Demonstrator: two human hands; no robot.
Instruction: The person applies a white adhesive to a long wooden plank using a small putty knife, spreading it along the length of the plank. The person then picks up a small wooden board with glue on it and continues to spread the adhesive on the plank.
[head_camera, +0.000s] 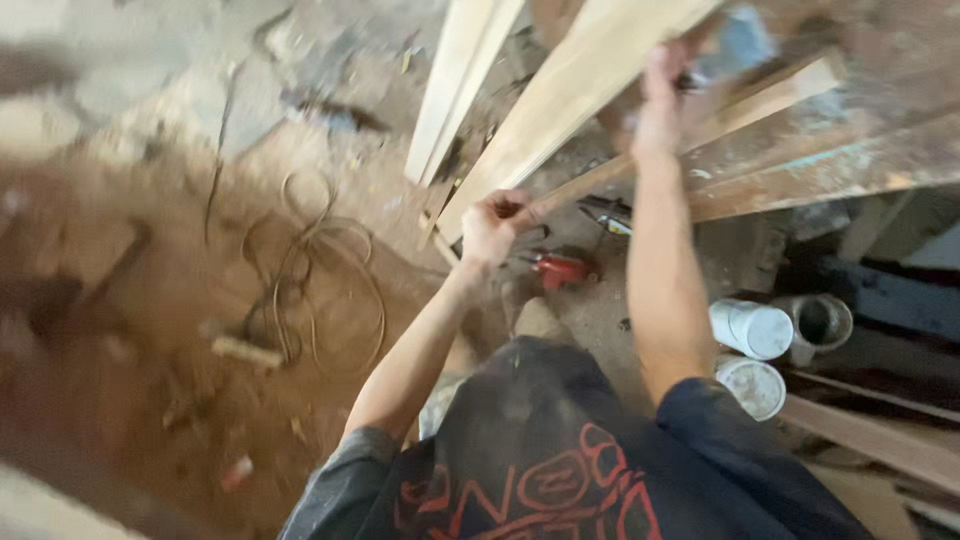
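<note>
A long pale wooden plank (560, 100) slants from the top right down toward the middle of the head view. My left hand (492, 225) is closed around its lower end. Higher up the plank, my right hand (660, 95) grips its right edge with the arm stretched out. A second pale plank (455, 80) leans just left of it, untouched. The picture is motion-blurred.
A worn, paint-stained workbench (830, 160) with rough boards stands at the right. Below it lie white and grey pipe pieces (752, 330). A red tool (560, 268) lies on the dirt floor near my feet. A coiled cable (315, 270) sprawls at the left.
</note>
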